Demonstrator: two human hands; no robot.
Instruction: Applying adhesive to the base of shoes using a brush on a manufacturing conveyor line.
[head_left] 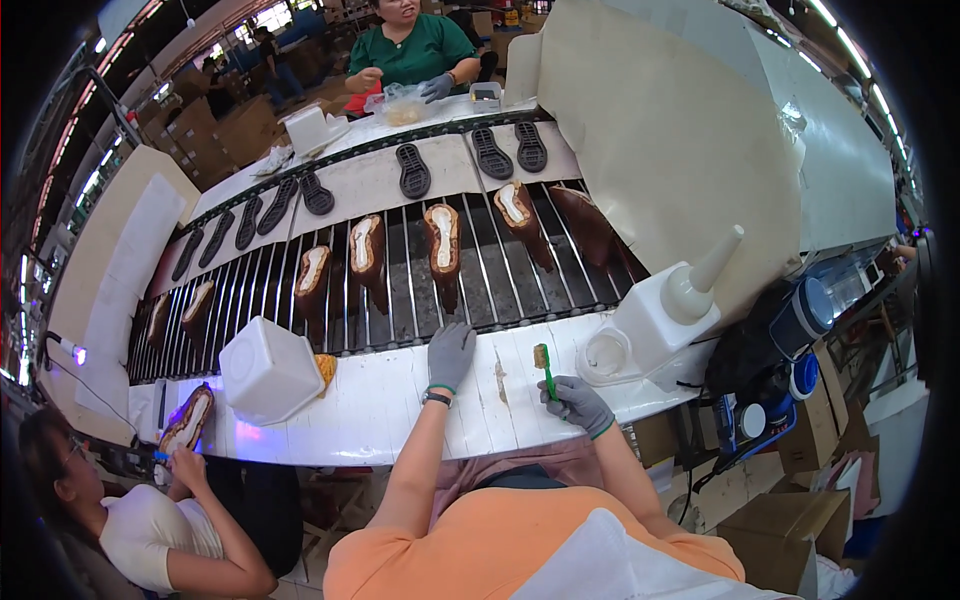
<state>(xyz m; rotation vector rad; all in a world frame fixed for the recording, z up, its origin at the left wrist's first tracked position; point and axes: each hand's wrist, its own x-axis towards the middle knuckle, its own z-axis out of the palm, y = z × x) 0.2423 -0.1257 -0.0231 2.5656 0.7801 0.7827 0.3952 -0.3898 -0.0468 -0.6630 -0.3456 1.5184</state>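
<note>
My left hand (452, 357), in a grey glove, lies on the far edge of the white bench beside the metal-bar conveyor, fingers stretched forward and holding nothing. To its right, my gloved right hand (583, 408) is closed round the handle of a small green toothbrush-like brush (548, 374), its brownish bristles pointing up. Brown shoe uppers stand bottom-up on the bars; the closest to my left hand is an upper (442, 242) with a pale strip along its underside. Right of the brush stands a white plastic bottle (655, 325) with a long cone spout.
Black soles (413, 172) lie in a row on the far pale strip. A white square container (265, 368) sits at left on the bench (345, 430). A co-worker at lower left handles another upper (187, 420); another person sits across. Jugs (800, 305) stand at right.
</note>
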